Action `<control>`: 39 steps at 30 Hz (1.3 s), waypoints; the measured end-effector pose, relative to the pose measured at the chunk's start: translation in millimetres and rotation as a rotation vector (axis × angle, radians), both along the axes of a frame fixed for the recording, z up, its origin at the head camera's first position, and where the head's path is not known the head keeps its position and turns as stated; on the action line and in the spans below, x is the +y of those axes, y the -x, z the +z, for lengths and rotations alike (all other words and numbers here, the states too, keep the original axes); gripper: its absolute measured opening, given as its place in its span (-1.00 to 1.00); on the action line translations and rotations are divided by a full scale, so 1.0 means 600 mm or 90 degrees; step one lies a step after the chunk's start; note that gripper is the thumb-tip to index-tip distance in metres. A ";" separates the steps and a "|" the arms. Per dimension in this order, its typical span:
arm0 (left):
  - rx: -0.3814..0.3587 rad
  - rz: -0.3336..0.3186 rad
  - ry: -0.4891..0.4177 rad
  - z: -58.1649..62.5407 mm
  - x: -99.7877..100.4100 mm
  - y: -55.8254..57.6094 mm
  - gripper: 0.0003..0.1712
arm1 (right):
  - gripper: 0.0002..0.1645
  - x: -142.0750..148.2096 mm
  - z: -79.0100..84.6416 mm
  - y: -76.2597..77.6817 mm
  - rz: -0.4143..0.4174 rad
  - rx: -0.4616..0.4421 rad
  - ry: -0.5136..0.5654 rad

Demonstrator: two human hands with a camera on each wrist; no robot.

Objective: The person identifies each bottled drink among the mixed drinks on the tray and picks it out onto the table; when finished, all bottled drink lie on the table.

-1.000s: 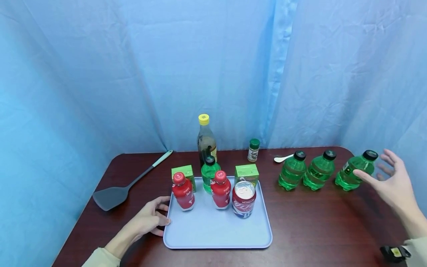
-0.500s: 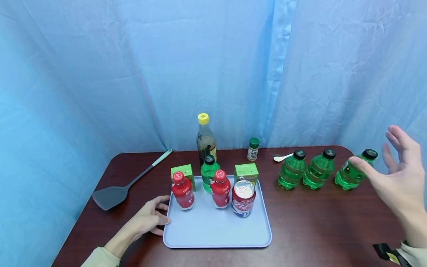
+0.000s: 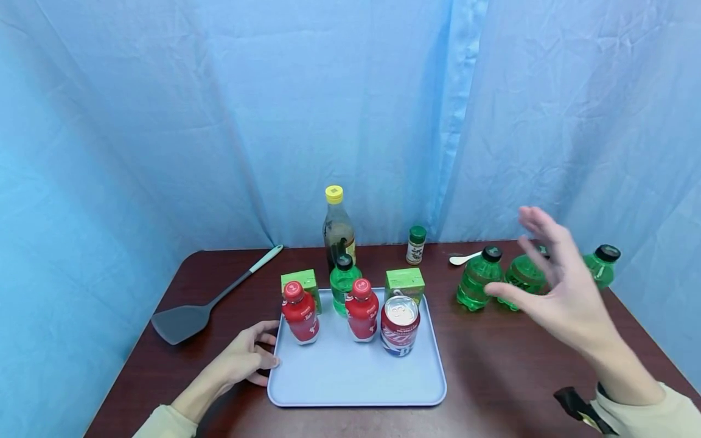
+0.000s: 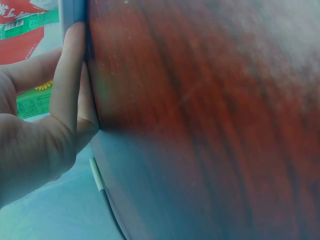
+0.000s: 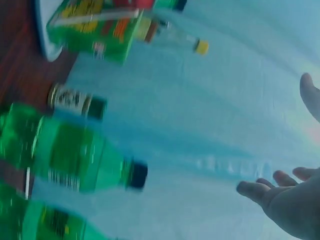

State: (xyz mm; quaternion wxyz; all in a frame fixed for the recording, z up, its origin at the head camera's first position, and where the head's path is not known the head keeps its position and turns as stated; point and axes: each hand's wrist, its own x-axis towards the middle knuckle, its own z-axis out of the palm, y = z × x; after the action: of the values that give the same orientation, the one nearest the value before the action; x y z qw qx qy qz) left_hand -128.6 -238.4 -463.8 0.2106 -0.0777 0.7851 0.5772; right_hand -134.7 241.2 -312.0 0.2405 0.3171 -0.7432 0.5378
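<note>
Head view: touching the light-blue tray (image 3: 356, 384) with the left hand (image 3: 246, 354), holding nothing in the right hand (image 3: 569, 301)

From the head, rests left fingertips and thumb tip along the tray's left edge, loosely bent and apart, not wrapped round it. Just right of those fingertips, on the tray: a near red bottle (image 3: 300, 319), then a farther red bottle (image 3: 362, 319) and a can (image 3: 400, 331). Behind these, along the tray's far side: a left green box (image 3: 301, 280), a green soda bottle (image 3: 341, 289), a right green box (image 3: 405, 281). Well left of the left fingers, a spatula (image 3: 186, 322). Spreads right thumb and fingers wide, blurred, around nothing. Just left of the thumb tip, a first green bottle (image 3: 475, 283); partly covered by the right hand, a middle green bottle (image 3: 523, 274); right of the knuckles, a third green bottle (image 3: 601, 267).

From the left wrist, lays one finger along the tray's outer edge. Behind the fingers, partly hidden, green and red packaging.

From the right wrist, opens fingers and thumb wide apart. Left of the fingertips, separated by a gap, two blurred green bottles.
</note>
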 end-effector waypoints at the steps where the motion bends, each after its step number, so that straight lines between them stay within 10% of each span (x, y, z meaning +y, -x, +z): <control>1: 0.000 0.000 0.000 0.000 0.000 0.000 -0.11 | 0.43 -0.009 -0.003 0.002 -0.009 -0.004 -0.031; 11: 0.000 0.002 0.002 -0.001 0.000 0.000 -0.11 | 0.36 -0.094 -0.027 0.012 -0.028 -0.085 -0.219; 39: 0.011 0.001 0.005 -0.001 0.001 -0.001 -0.10 | -0.08 -0.226 -0.089 0.062 0.046 -0.224 -0.359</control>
State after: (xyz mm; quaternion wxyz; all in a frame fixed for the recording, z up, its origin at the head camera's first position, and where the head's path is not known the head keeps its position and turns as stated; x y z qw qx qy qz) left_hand -128.1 -237.9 -464.2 0.2032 -0.0740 0.7892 0.5749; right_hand -171.8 105.5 -365.6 -0.0076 0.2994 -0.8812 0.3657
